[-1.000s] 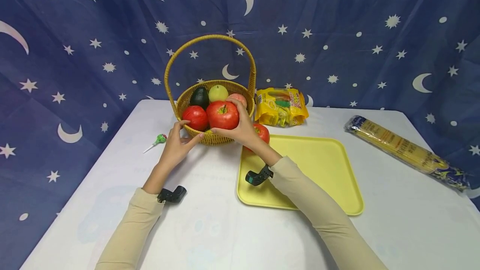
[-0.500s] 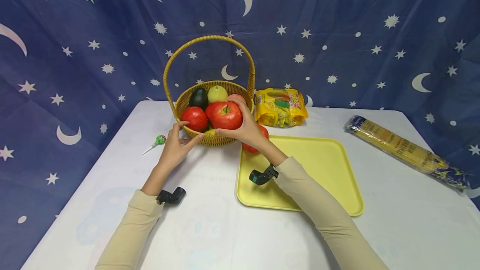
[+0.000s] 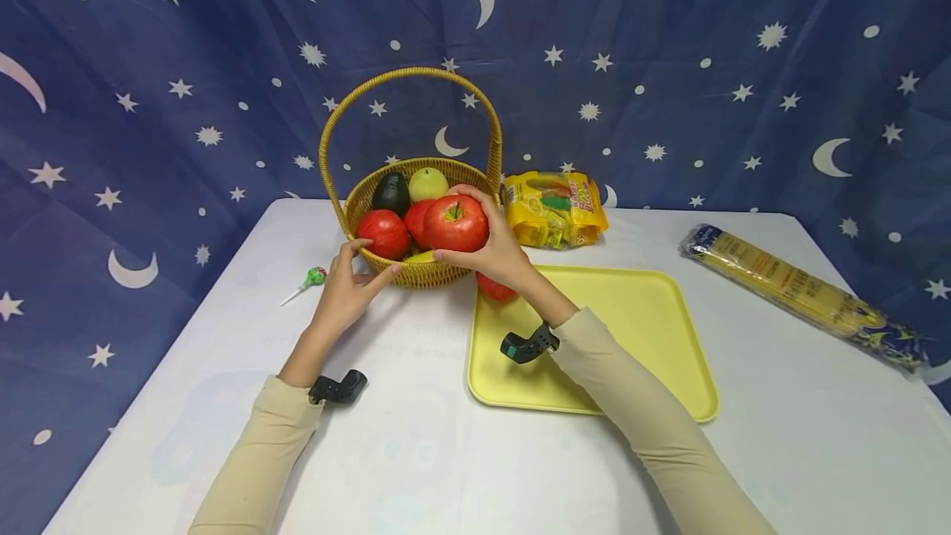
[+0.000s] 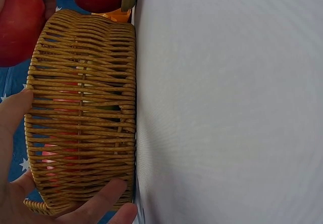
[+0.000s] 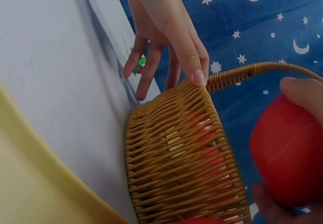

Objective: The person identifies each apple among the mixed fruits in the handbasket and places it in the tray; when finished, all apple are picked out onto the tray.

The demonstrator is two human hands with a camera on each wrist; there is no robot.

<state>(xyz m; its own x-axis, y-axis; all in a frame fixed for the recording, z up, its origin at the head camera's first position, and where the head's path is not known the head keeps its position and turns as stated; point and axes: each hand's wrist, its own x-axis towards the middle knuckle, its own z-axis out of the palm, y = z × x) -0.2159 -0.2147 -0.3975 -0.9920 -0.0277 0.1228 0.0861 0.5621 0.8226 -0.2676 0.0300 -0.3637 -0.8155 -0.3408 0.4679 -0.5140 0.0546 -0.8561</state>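
Note:
My right hand (image 3: 503,253) holds a red apple (image 3: 456,225) by its sides, over the right front of the wicker basket (image 3: 425,276). In the right wrist view, that apple (image 5: 287,153) is apart from the basket rim. My left hand (image 3: 343,289) steadies the basket's left front, with thumb and fingertips touching rim and side; its fingers look spread and fairly straight. Inside the basket lie a round red fruit (image 3: 383,234), a dark avocado (image 3: 391,194), a pale green fruit (image 3: 428,184), something yellow (image 3: 421,257) and another red fruit (image 3: 417,221), partly hidden behind the held apple.
Right of the basket is a yellow tray (image 3: 624,337), with a red fruit (image 3: 494,287) at its back left corner, partly covered by my right hand. Behind stands a yellow candy bag (image 3: 555,211). A noodle packet (image 3: 802,291) lies far right, a green lollipop (image 3: 315,276) left.
My right hand has shifted a little to the right with the apple, uncovering more of the red fruit behind it. The left hand stays at the basket's rim.

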